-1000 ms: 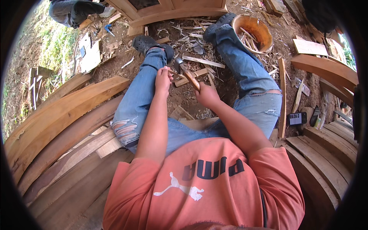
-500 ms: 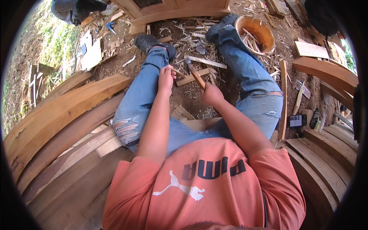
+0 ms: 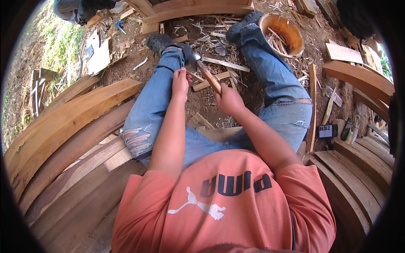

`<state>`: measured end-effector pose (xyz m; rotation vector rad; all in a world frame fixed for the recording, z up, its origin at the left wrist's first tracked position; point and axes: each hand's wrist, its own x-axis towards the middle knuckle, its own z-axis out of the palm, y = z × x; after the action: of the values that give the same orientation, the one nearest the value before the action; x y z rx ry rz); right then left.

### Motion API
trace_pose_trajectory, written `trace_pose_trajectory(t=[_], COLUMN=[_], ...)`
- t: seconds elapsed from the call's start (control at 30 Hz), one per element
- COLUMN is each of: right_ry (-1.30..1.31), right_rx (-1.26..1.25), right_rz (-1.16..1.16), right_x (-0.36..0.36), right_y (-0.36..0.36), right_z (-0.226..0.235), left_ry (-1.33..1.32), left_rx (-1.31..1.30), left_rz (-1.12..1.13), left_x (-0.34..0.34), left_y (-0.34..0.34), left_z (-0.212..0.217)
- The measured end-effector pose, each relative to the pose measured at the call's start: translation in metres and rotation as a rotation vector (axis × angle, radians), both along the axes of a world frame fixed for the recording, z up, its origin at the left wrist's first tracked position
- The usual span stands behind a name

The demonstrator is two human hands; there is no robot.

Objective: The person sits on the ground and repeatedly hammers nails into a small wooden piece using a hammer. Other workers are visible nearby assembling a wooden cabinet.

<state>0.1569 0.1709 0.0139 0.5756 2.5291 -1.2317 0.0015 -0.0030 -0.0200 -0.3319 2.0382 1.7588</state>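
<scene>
right hand (image 3: pixel 230 101) wrapped round a hammer (image 3: pixel 209 77); left hand (image 3: pixel 181 85) pinching a thin wooden stick (image 3: pixel 195 77); work seemingly under way, remainder unclear.

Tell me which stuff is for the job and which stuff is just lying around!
Seems part of the job:
- tool with a metal head, held in the right grip
- thin stick, held in the left grip

Seems just lying about, untouched:
- phone
- bucket with wood bits inside
- shavings on the ground
</scene>
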Motion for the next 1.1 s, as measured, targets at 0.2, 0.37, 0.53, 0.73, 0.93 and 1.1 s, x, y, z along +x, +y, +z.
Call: trace_pose_trajectory(t=[0.2, 0.37, 0.53, 0.73, 0.93, 1.1], right_ry=[-0.091, -0.017, 0.117, -0.048, 0.07, -0.084], right_rx=[0.031, 0.015, -0.05, 0.034, 0.009, 0.045], right_rz=[0.015, -0.016, -0.112, -0.015, -0.014, -0.009], right_x=[0.014, 0.009, -0.003, 0.01, 0.003, 0.01], right_y=[-0.003, -0.003, -0.006, -0.006, -0.003, -0.008], right_z=[-0.034, -0.027, -0.001, -0.049, -0.01, -0.04], left_ry=[0.004, 0.033, 0.013, 0.032, 0.05, 0.051], left_rx=[-0.047, -0.026, -0.022, -0.016, -0.021, -0.063], left_rz=[-0.027, -0.021, -0.004, 0.029, 0.028, -0.017], left_x=[0.003, 0.003, 0.005, 0.002, 0.001, 0.001], left_y=[0.001, 0.002, 0.006, 0.001, 0.002, 0.004], left_z=[-0.004, -0.01, -0.007, -0.002, -0.004, -0.011])
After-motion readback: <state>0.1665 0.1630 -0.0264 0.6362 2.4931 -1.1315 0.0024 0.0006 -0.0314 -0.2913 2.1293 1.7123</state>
